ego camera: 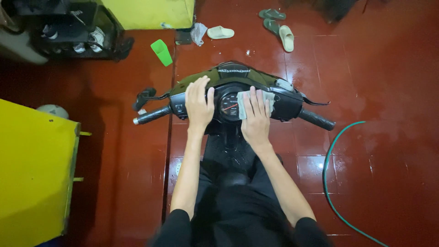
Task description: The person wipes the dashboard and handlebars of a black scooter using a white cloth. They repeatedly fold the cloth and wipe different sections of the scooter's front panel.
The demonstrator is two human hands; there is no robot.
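Head view: wet red tiled floor (388, 82), yellow wall (32, 178) at left. One scooter handlebar (231, 98) at centre. Left hand (199, 103) lies flat on the panel beside the gauge (230, 104), fingers spread, holding nothing. Right hand (256, 119) presses one grey cloth (267, 98) against the gauge, fingers extended. Three sandals (286, 37); one green hose (329, 174); one green cup (162, 51).

The person is wearing a black top with sleeves ending near the elbows at six o'clock, leaving both forearms bare, plus black trousers.
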